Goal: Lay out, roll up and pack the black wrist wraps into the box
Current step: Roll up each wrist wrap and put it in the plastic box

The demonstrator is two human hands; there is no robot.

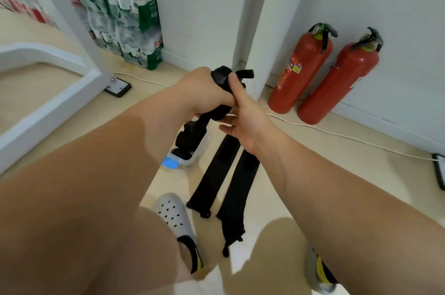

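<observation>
From the head camera we look down along both forearms. Both of our hands are raised in front of us, well above the floor [301,162]. The left grip [204,92] is clenched round the upper part of the held wrap [220,77], with the back of the hand towards us and the wrist bent slightly inward. The right grip [245,118] meets it from the other side. Its thumb [232,85] points up and presses on the black fabric, while the lower fingers reach out under the strap. We judge this to be a pinch that steadies the strap while the left grip does the holding.

The free length of the held wrap hangs down towards the box [197,152], a clear container with a blue latch [171,162] that stands on the floor. We take it that the strap is held high so it can hang straight and come free of the box. There is a black bundle [190,135] in the box. Whether it is the tail of this strap or a separate wrap, we cannot tell.

Just right of the box, the left floor wrap [215,174] and the right floor wrap [240,193] lie flat side by side, stretched towards our feet. That looks like the laying-out step, done for these two. None of the wraps is rolled yet.

Two fire extinguishers [301,70] lean against the wall, well away from the work.
</observation>
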